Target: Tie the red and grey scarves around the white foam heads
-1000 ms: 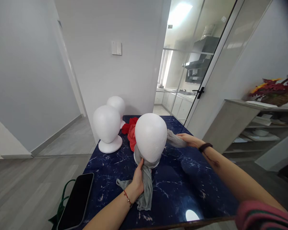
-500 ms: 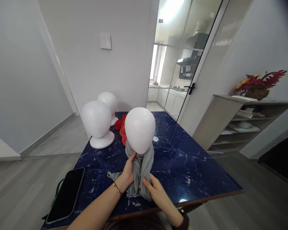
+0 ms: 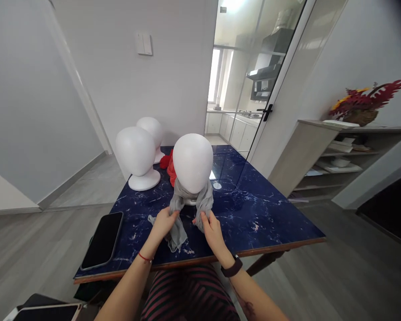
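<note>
A white foam head (image 3: 193, 161) stands in the middle of the dark blue marble table (image 3: 267, 209). A grey scarf (image 3: 178, 207) is wrapped round its neck, with both ends hanging down toward me. My left hand (image 3: 164, 221) grips the left end, fingers closed on the cloth. My right hand (image 3: 210, 224) pinches the right end just below the neck.
Two more white foam heads (image 3: 135, 154) (image 3: 150, 131) stand at the table's far left, with red cloth (image 3: 169, 167) behind the near head. A black phone (image 3: 103, 240) lies at the left front edge. A shelf unit (image 3: 341, 160) with a red plant stands right.
My right hand came from behind the head round to the front. The two scarf ends, bunched together half a second ago, are now held apart, one in each hand.
</note>
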A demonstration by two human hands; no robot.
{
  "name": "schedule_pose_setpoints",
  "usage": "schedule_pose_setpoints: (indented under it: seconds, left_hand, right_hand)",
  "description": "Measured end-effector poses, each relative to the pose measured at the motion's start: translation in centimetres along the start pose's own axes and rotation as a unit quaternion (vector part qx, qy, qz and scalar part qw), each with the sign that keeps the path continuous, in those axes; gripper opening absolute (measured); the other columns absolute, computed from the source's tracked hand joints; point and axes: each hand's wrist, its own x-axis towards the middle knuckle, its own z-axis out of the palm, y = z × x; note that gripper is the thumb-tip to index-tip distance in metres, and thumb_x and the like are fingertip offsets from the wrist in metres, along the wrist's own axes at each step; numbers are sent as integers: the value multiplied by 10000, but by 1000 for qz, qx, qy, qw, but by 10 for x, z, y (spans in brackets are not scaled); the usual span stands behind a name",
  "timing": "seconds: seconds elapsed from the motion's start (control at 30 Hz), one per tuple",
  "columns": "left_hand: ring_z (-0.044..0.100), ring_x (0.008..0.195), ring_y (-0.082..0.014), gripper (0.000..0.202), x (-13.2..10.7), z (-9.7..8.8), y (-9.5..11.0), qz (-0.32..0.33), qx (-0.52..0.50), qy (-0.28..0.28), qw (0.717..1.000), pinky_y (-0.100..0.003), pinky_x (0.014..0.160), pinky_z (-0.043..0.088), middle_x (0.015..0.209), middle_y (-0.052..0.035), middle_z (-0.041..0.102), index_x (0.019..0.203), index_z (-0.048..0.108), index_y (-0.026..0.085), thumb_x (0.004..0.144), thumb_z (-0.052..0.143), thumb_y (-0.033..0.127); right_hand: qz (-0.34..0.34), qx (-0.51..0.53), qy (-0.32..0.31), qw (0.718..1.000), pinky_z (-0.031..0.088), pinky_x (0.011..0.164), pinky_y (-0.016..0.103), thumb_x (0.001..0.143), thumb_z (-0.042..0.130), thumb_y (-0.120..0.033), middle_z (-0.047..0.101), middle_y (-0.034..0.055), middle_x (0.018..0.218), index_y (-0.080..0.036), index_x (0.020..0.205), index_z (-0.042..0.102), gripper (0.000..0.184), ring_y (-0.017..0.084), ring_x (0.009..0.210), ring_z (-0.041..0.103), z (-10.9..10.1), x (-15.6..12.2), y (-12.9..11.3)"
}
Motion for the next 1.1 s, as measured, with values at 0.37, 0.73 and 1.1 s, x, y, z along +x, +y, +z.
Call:
schedule_pose_setpoints:
  seconds: [0.37, 0.73, 1.1]
  left_hand:
    - [646, 1019, -276, 409, -49, 2, 15, -241, -478, -117, 836, -390, 867, 525, 949, -157, 709, 1227, 526, 100, 844, 493, 239]
    - [701, 741, -215, 268, -86, 37, 11, -235, -442, -18, 865, -332, 696, 571, 773, -105, 728, 1016, 630, 87, 875, 423, 183]
    - [625, 484, -155, 193, -43, 39, 11, -263, -333, -151, 893, -237, 488, 481, 579, -69, 680, 803, 670, 74, 826, 506, 173]
  right_hand:
    - [203, 274, -59, 938, 491, 875, 388, 720, 659, -421, 689, 86, 1019, -170, 1028, 594, 403, 236, 927, 653, -8, -19, -19]
    - [35, 12, 8, 999, 325, 1073, 421, 828, 546, -388, 495, 112, 1357, -181, 1353, 417, 579, 247, 1258, 452, -4, -33, 5]
    - [-64, -76, -99, 990, 467, 807, 330, 818, 478, -187, 650, 56, 936, -210, 953, 655, 223, 198, 868, 589, -6, -37, -15]
